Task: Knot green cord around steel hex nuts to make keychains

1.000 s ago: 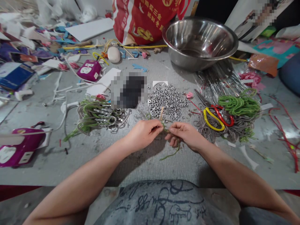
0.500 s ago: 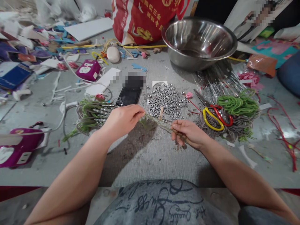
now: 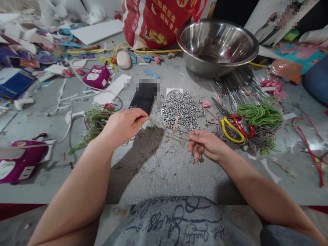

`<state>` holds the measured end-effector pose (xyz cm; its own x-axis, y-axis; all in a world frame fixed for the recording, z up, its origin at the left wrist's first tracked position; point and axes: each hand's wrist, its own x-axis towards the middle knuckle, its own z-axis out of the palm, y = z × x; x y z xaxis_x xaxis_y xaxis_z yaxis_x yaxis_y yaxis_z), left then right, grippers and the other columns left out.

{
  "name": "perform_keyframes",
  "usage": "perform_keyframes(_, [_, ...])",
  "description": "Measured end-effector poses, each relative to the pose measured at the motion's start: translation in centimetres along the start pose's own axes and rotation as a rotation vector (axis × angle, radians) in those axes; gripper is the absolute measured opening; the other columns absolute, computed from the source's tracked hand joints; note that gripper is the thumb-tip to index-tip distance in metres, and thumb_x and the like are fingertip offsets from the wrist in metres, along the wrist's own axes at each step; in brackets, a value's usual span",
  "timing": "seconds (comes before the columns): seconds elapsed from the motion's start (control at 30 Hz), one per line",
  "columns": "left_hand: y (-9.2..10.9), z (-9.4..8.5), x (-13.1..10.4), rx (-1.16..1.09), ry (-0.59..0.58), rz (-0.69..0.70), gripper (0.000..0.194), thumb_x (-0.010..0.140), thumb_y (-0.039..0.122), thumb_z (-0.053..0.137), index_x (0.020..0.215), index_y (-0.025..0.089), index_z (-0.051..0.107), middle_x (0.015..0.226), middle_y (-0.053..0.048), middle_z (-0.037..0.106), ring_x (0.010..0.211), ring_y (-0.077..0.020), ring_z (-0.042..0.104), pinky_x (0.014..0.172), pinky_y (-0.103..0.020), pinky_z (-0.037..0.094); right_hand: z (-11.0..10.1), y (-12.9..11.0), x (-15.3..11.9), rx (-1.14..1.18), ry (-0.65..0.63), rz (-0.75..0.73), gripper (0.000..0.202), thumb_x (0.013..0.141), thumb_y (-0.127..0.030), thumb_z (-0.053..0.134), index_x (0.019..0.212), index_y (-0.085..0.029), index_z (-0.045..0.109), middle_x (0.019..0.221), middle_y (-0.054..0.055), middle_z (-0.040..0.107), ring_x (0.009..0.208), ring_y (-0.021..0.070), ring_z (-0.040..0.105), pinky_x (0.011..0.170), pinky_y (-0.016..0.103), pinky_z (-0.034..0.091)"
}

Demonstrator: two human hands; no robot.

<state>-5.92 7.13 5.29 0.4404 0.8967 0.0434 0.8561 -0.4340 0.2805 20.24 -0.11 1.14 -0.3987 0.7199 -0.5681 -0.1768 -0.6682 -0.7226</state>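
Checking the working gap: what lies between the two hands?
Head view: a thin green cord stretches from left hand to right hand, over bare grey table; the nuts lie just behind.

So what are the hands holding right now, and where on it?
A thin green string, stretched between them. The left hand pinches one end at its fingertips, the right hand pinches the other end. Nothing else is held.

nuts [image 3: 181, 110] lie on the table [image 3: 159, 171], bowl [image 3: 217, 44] behind them, scissors [image 3: 234, 124] to their right.
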Motion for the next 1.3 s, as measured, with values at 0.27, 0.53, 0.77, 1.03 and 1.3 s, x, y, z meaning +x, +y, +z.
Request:
perform_keyframes(0.27, [0.6,0.1,-0.1,0.131,-0.099,-0.055,0.029,0.085,0.032,0.038,0.091,0.02,0.064,0.093,-0.004,0.069,0.085,-0.0218,0.063,0.067,-0.03,0.044,1.0,0.7,-0.1,-0.555,0.215,-0.206,0.012,0.08,-0.029,0.052,0.075,-0.018,0.051,0.063,-0.001,0.063,0.041,0.0073,0.051,0.04,0.02,0.039])
perform_keyframes(0.53, [1.2,0.6,-0.1,0.267,-0.194,-0.111,0.029,0.086,0.029,0.037,0.095,0.021,0.063,0.103,-0.004,0.065,0.088,-0.024,0.062,0.067,-0.032,0.048,3.0,1.6,0.0,-1.571,0.427,-0.311,0.023,0.088,-0.033,0.043,0.092,-0.019,0.061,0.082,0.004,0.069,0.074,0.0192,0.064,0.058,0.026,0.037])
perform_keyframes(0.77, [3.6,1.3,-1.1,0.244,0.066,0.131,0.027,0.085,0.021,0.042,0.099,0.015,0.063,0.105,-0.01,0.06,0.096,-0.0244,0.056,0.076,-0.035,0.049,3.5,1.4,0.0,-1.754,0.371,-0.235,0.028,0.091,-0.028,0.034,0.098,-0.018,0.059,0.083,0.01,0.068,0.071,0.0198,0.063,0.053,0.026,0.034])
perform_keyframes(1.03, [5.8,4.3,-1.9,0.13,-0.112,0.487,0.023,0.086,0.017,0.041,0.098,0.016,0.059,0.098,-0.006,0.059,0.075,-0.0137,0.06,0.055,-0.022,0.044,2.6,1.1,0.0,-1.582,0.339,-0.288,0.021,0.089,-0.029,0.038,0.09,-0.02,0.057,0.076,0.005,0.067,0.064,0.0172,0.06,0.054,0.026,0.029])
perform_keyframes(1.3, [6.1,6.3,-1.6,-0.065,-0.167,0.398,0.015,0.084,0.014,0.044,0.084,0.015,0.059,0.086,-0.005,0.059,0.065,-0.0131,0.057,0.051,-0.023,0.04,1.5,1.6,-0.2,-1.129,0.33,-0.485,0.018,0.087,-0.034,0.042,0.084,-0.02,0.052,0.07,0.002,0.06,0.065,0.0155,0.055,0.059,0.027,0.036])
